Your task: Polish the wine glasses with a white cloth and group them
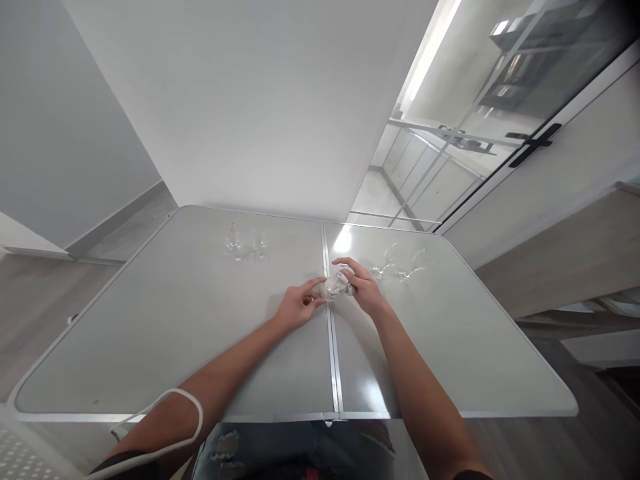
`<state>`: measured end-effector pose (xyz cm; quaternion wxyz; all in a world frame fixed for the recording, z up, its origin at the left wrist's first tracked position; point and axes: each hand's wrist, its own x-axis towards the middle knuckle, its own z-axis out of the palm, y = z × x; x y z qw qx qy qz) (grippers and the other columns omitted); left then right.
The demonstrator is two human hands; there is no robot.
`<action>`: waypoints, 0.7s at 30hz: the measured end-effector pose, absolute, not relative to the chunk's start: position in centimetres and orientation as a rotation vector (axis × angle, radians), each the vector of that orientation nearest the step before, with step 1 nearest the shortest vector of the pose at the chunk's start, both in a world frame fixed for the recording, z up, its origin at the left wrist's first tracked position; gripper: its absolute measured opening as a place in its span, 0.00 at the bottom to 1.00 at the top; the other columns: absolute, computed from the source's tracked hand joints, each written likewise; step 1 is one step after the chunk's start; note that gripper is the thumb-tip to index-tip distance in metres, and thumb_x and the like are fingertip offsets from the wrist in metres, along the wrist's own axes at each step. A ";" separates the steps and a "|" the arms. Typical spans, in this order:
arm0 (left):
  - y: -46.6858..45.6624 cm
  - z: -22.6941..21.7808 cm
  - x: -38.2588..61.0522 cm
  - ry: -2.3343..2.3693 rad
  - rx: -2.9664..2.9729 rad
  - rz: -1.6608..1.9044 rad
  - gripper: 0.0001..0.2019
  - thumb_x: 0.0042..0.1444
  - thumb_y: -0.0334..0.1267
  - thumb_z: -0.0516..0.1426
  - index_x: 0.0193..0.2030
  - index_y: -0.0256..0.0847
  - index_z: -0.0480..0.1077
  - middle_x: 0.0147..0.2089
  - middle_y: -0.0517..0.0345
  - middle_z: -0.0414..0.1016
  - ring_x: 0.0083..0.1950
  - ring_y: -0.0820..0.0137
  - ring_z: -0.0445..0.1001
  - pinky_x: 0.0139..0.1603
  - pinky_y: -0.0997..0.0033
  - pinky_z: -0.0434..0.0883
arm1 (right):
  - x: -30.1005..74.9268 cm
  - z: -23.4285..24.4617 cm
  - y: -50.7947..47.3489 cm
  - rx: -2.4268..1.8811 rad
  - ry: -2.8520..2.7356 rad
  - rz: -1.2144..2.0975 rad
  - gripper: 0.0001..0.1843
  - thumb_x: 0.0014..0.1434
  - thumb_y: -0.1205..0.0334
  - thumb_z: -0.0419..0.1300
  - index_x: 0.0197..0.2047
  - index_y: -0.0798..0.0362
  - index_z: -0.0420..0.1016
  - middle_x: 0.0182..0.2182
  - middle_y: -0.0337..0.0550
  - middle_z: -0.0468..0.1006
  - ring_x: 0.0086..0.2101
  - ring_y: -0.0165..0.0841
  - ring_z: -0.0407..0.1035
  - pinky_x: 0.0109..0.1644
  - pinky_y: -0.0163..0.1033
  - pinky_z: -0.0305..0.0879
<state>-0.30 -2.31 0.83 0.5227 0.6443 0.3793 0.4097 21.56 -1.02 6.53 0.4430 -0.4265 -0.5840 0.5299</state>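
Observation:
My right hand (361, 285) is closed on a crumpled white cloth (337, 283) above the middle of the table. My left hand (299, 305) meets it from the left, its thumb and fingers curled round a small clear drinking glass (320, 292). The cloth covers much of this glass, so its full shape is hidden. Two clear glasses, a first glass (233, 244) and a second glass (259, 245), stand to the left at the back. Two clear stemmed glasses, one nearer glass (382, 271) and one farther right glass (409, 273), are beyond my right hand.
The pale folding table (165, 333) has a metal seam (332, 360) down its middle and a metal edge. A white wall (250, 107) rises behind it. To the right are a glass door with a black handle (535, 145) and a wooden shelf (560, 260). A white cable loop (199, 417) hangs by my left forearm.

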 end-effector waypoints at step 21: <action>-2.4 2.0 -0.3 0.838 1.462 0.961 0.22 0.54 0.47 0.67 0.54 0.45 0.70 0.33 0.56 0.79 0.24 0.74 0.65 0.28 0.76 0.61 | 22.4 6.1 -0.8 -0.928 -1.300 1.374 0.24 0.62 0.51 0.63 0.60 0.47 0.72 0.29 0.36 0.67 0.25 0.30 0.60 0.28 0.35 0.60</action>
